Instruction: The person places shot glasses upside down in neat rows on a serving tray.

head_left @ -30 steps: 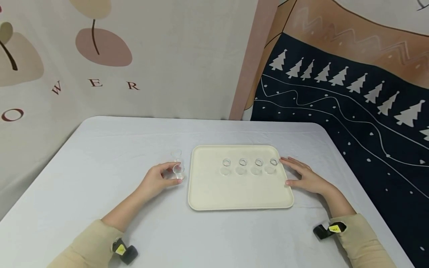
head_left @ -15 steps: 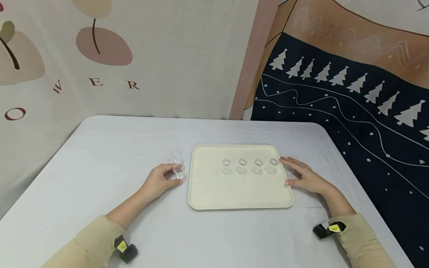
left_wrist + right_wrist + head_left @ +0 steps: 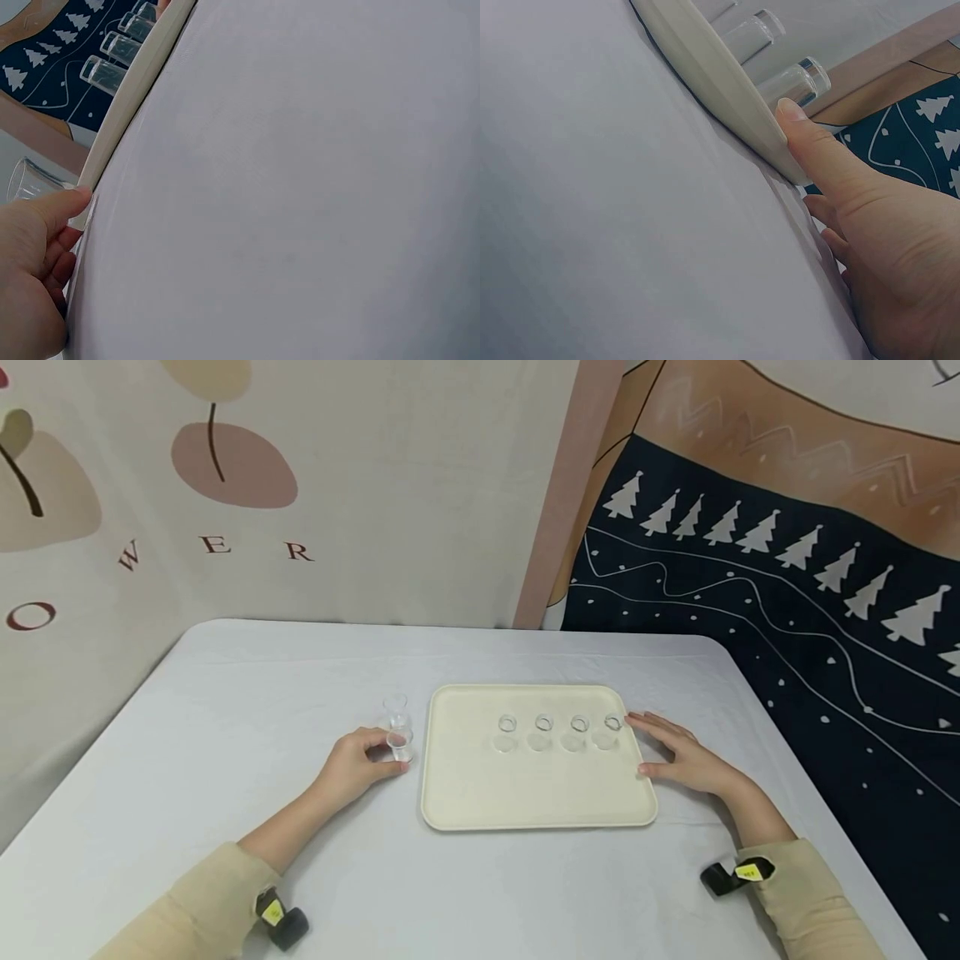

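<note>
My left hand [image 3: 352, 763] is left of the cream tray [image 3: 536, 793], its thumb and fingers around a small clear cup [image 3: 401, 747] on the white tablecloth. A second clear cup [image 3: 394, 703] stands just behind that one, its wide rim up. In the left wrist view a flared clear cup [image 3: 34, 180] shows beyond the thumb; which of the two it is, I cannot tell. Several clear cups stand in a row on the tray, apparently upside down, one cup [image 3: 605, 735] nearest the right edge. My right hand [image 3: 686, 760] rests at the tray's right edge, fingers spread, thumb touching the rim.
The white-covered table [image 3: 300, 677] carries the tray right of its middle. A patterned cloth wall [image 3: 412, 510] rises behind the table, and a dark hanging with white trees [image 3: 750, 585] is at the right. Black wrist cameras sit on both sleeves.
Under the left fingers the cup has shifted and tilted very slightly. My left forearm has moved a little to the left; the right hand and the tray stay put.
</note>
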Tool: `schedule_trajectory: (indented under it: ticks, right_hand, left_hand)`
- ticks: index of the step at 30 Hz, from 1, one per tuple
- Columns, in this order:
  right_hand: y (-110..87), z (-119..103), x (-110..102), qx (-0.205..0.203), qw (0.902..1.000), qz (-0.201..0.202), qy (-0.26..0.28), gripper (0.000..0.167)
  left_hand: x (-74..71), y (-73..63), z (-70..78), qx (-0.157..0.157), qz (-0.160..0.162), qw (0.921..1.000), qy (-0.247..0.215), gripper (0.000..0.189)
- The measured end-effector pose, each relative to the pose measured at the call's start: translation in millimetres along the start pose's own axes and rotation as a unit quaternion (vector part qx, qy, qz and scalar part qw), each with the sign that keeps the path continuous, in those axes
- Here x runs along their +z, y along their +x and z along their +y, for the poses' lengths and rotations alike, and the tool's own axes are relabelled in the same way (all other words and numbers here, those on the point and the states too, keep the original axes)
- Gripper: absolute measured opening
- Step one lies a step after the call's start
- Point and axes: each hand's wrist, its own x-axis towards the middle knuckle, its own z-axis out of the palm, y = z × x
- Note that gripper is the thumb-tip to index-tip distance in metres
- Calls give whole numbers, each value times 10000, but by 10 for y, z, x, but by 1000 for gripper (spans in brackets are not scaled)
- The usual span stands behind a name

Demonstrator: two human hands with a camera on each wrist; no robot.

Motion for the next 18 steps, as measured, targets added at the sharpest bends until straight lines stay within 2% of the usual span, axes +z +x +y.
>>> schedule_trajectory:
  ticks: [12,18]
  right_hand:
    - [0,-16,4,2,10000,13,35,79]
    - [1,-15,4,5,10000,25,17,80]
  left_hand:
    - [-67,-10,70,-303,193,9993,126,34]
    - [-88,3,146,-182,345,9992,81,33]
